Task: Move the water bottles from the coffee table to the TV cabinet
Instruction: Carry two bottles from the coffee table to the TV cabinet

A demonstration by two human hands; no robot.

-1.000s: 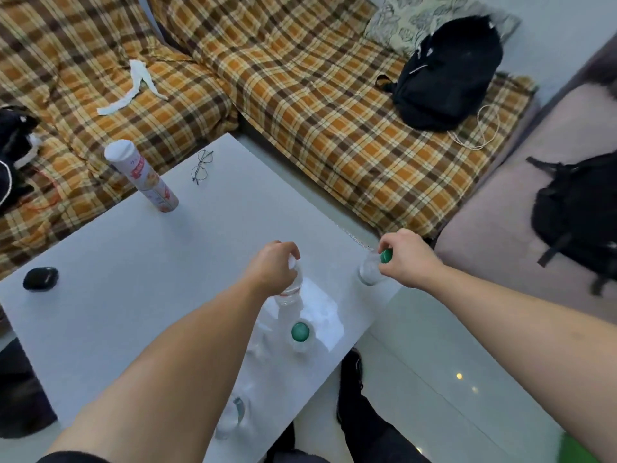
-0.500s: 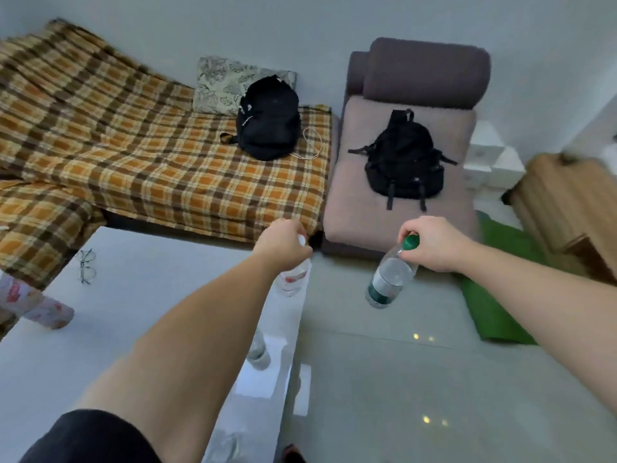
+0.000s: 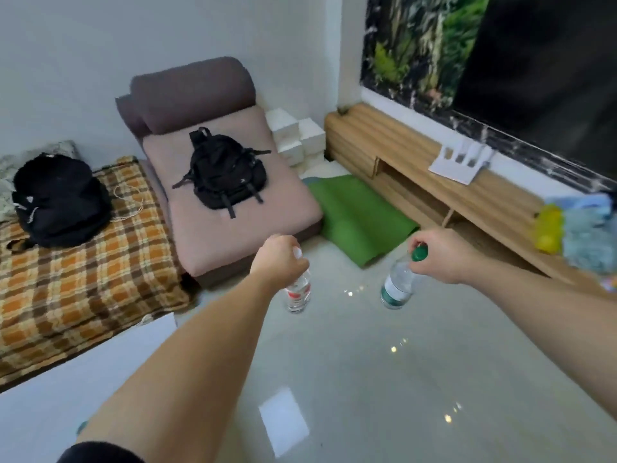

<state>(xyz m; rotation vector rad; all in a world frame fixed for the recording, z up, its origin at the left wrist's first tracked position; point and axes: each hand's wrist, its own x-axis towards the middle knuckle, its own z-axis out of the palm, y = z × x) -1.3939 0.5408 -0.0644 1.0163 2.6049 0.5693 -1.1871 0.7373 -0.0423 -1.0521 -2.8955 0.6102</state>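
**Both hands carrying bottles, TV cabinet ahead on the right**

Left hand is closed round the neck of a clear bottle w/ a white cap and red label; the bottle hangs down from the fist, over the pale glossy floor. Right hand is closed round the top of a second clear bottle w/ a green cap and green label, fingers pinched just under the cap, body tilted down and to the left. Neither bottle touches any surface; the two are near each other at approx. the same height.

A white corner of the coffee table shows at lower left, under the left forearm. A small green-ish spot sits at the table's edge by the sleeve; too hidden to tell what it is.

The wooden TV cabinet runs along the right wall below a dark screen. On its top: a white device w/ upright antennas, and further right a yellow item beside blue cloth, both blurred.

Behind: a plaid-covered sofa w/ a black bag, a mauve floor chair w/ a black backpack, a green mat on the floor between chair and cabinet, and white blocks in the corner.
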